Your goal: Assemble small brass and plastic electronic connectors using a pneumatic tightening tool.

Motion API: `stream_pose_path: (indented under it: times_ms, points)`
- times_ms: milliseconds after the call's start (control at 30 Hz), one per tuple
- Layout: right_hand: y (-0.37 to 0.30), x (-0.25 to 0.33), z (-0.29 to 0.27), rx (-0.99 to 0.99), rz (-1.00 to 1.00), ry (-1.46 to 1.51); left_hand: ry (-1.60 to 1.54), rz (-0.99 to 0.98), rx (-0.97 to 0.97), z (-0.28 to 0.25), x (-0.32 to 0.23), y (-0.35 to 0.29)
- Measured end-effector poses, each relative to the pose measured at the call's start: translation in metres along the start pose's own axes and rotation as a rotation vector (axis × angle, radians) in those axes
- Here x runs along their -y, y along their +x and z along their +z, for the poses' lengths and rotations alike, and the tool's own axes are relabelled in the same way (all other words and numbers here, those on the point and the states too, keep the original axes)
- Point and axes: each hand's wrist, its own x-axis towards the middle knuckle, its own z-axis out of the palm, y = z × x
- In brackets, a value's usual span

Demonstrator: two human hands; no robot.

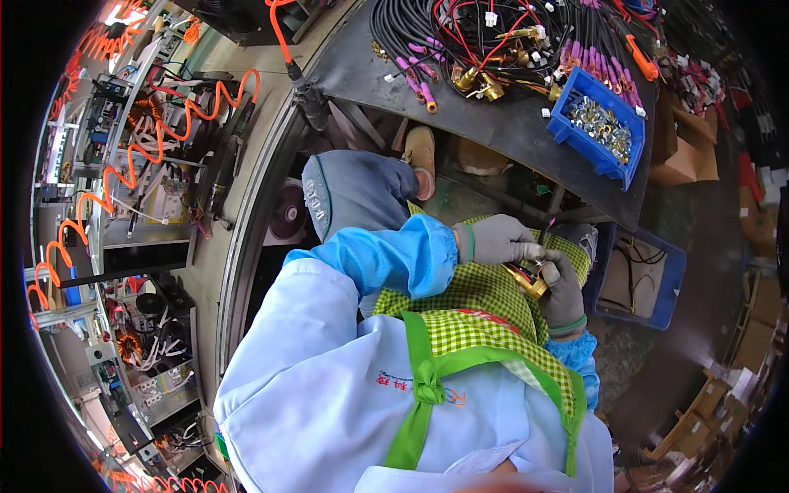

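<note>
Above my lap, my two gloved hands meet over a small wired part. My right hand point(564, 292) is closed around a brass cable fitting point(535, 288), which has red and yellow thin wires beside it. From the left comes my left hand point(498, 239), its thumb and fingers pinched at the wire end close to the right fingertips. What exactly sits in that pinch is too small to make out. A dark cable tip with a pink end point(550, 223) sticks up just beyond the hands.
A dark workbench point(493, 123) ahead carries bundled cables with brass fittings point(485, 82) and a blue bin point(596, 131) of small metal parts. An orange-handled tool point(642, 57) lies behind. A blue crate point(672, 283) stands low at right. Orange coiled hose point(131, 168) hangs at left by shelving.
</note>
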Motion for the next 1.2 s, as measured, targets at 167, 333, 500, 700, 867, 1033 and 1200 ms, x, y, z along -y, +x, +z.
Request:
stream_pose_path:
  times_ms: [167, 333, 500, 700, 867, 1033, 1200]
  points:
    - [0.004, -0.020, -0.015, 0.013, -0.036, -0.093, 0.341, 0.093, 0.045, 0.002, -0.008, -0.005]
    - [-0.004, -0.011, -0.007, 0.008, -0.065, -0.048, 0.389, 0.260, 0.063, 0.009, -0.006, -0.001]
    - [-0.007, -0.009, -0.030, 0.005, -0.242, -0.499, 0.525, 0.374, 0.160, 0.006, -0.020, -0.003]
    - [-0.006, -0.010, -0.019, 0.036, -0.135, -0.408, 0.539, 0.304, 0.227, 0.001, -0.026, 0.001]
    - [-0.013, -0.018, -0.021, 0.045, -0.177, -0.537, 0.304, 0.195, 0.365, 0.004, -0.011, 0.009]
    - [-0.032, -0.003, -0.023, 0.026, -0.209, -0.509, 0.041, -0.071, 0.384, 0.017, -0.022, 0.017]
    - [-0.024, -0.012, -0.018, 0.029, -0.264, -0.402, -0.404, -0.493, 0.451, 0.014, -0.027, 0.014]
